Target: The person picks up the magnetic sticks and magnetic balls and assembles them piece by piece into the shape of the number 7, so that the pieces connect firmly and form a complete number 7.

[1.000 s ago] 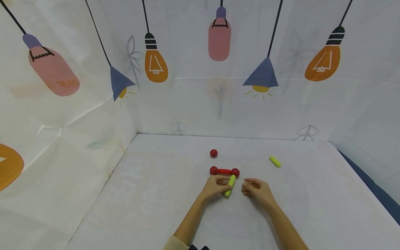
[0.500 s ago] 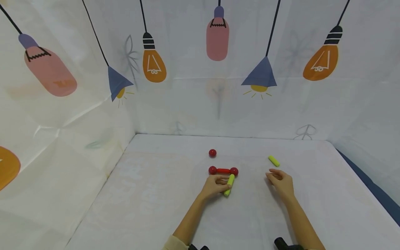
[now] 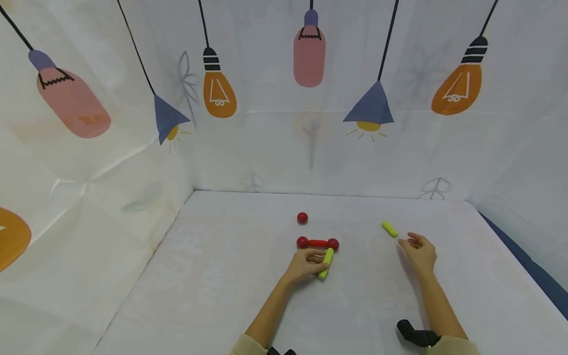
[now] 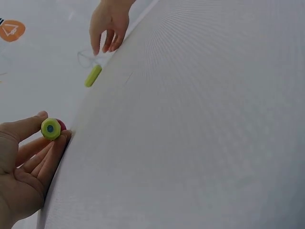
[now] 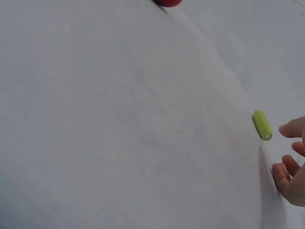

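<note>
My left hand (image 3: 303, 265) pinches a yellow-green rod (image 3: 326, 265) between thumb and fingers. The rod's upper end overlaps the right ball (image 3: 333, 244) of a joined piece in the head view. That piece is a red rod (image 3: 317, 243) with a red ball at each end. In the left wrist view, the held rod's end (image 4: 50, 129) faces the camera and shows a small dark centre. My right hand (image 3: 420, 252) holds nothing, its fingers loosely bent. Just left of it lies a second yellow-green rod (image 3: 389, 229), with my thumb and index fingertips close by.
A loose red ball (image 3: 302, 218) lies behind the joined piece on the white table (image 3: 230, 276). Sheets with printed lamps (image 3: 370, 106) rise at the table's back and left side. A black wrist mount (image 3: 417, 334) sits on my right forearm.
My right hand has moved right and away from me, from beside the held rod to the far yellow-green rod. My left hand keeps its pinch in the same place.
</note>
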Tool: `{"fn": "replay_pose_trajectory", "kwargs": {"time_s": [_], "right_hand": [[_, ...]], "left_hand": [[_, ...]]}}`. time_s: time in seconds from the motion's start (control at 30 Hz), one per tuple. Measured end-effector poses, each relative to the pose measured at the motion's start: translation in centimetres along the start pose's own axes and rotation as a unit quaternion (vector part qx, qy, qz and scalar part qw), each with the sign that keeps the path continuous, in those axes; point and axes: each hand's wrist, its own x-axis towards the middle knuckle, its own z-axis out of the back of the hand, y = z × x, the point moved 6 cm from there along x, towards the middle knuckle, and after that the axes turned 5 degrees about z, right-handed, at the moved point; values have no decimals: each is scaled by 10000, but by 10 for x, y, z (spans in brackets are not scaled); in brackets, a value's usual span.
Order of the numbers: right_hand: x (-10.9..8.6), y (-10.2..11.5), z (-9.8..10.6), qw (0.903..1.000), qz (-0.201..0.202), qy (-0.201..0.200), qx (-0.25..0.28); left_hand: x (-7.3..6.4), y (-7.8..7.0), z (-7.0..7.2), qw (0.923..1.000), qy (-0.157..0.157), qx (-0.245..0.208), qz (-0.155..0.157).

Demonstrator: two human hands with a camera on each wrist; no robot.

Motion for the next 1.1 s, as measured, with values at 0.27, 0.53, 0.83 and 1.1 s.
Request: {"fn": "replay_pose_trajectory", "kwargs": {"time_s": [0.27,0.53,0.83,1.1], "right_hand": [[19,-1,-5,9985,358,212,-349],[30,5,-18,9952,594,609,-475],[38,10,-30,9943,636,672,-526],[42,15,-36,9869,995,921,-873]], "left_hand": [[-14,-19,3,10000,60,31,-34],[-10,-13,2,9999,17,-3,-101],[9,18,-1,9999,-50,105,33],[9,20,-1,10000,-30,49,77]]}}
